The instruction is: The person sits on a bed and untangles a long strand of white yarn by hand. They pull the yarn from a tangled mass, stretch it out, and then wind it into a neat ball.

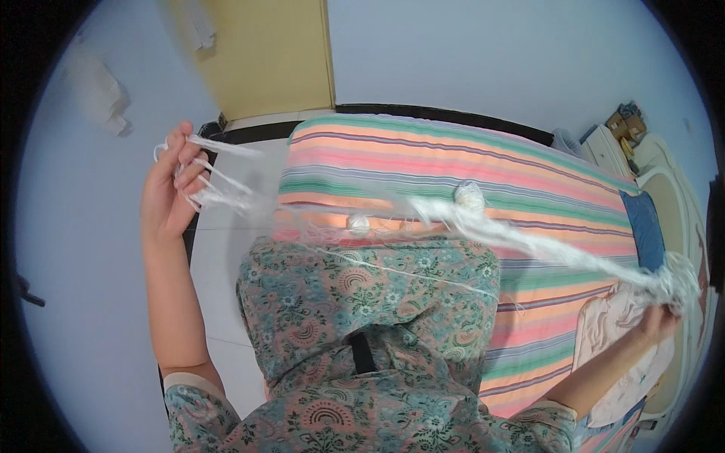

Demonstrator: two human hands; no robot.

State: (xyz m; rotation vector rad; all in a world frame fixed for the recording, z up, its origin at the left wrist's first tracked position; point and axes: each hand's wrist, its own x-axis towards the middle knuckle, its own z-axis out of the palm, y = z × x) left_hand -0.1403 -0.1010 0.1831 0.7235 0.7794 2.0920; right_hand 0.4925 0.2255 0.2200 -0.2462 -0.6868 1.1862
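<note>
Out to the left, my left hand (172, 185) is raised with its fingers curled around several loops of white yarn. Far to the right, my right hand (661, 322) is closed on the bunched end of the same skein of white yarn (544, 248). The skein stretches between both hands across the bed, thick on the right and blurred by motion towards the left. A larger ball of yarn (469, 195) rests on the bed behind the skein. A smaller white ball of yarn (358, 224) lies near my lap, with loose strands around it. One thin strand (400, 269) crosses my patterned clothing.
I sit at a bed with a striped sheet (423, 151). A blue pillow (642, 226) and pale crumpled cloth (604, 325) lie to the right, beside the cream headboard (668, 196). A white cabinet (604, 151) stands at the far right corner. A yellow door (264, 60) is at the back left.
</note>
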